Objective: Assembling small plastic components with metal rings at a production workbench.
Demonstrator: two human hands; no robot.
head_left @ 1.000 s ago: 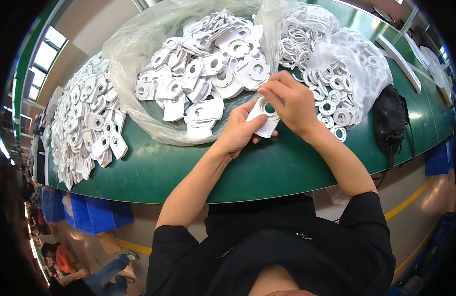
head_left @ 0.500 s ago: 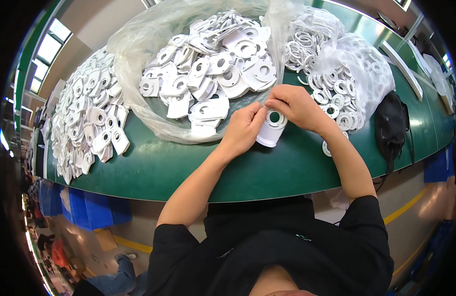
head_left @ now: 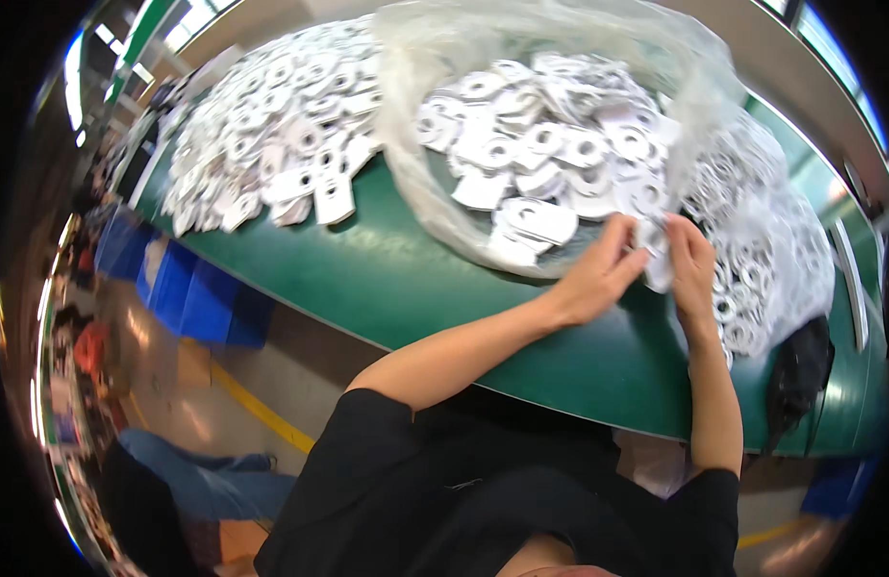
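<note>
Just over the green table, I hold a white plastic part (head_left: 659, 271) between my two hands. It is blurred, with a rounded top and a longer body hanging down. My left hand (head_left: 600, 273) pinches its left edge with thumb and fingers. On the opposite edge, my right hand (head_left: 691, 266) is closed, its fingers pointing up. Right behind them, an open clear plastic bag (head_left: 415, 197) holds a heap of similar white parts (head_left: 543, 144). White rings (head_left: 747, 279) lie loose by my right hand, beside a second clear bag (head_left: 800, 255).
To the left, a large pile of white parts (head_left: 281, 125) spreads over the green table (head_left: 367, 279). A black pouch (head_left: 800, 370) and a white strip (head_left: 851, 284) lie at the right. Blue bins (head_left: 199, 298) stand below the table's edge. Another person's jeans-clad leg (head_left: 209, 481) shows at lower left.
My view has turned left, so the table's contents appear farther right and tilted. My right hand has gone from the part's top to its right side. Both hands still hold the part.
</note>
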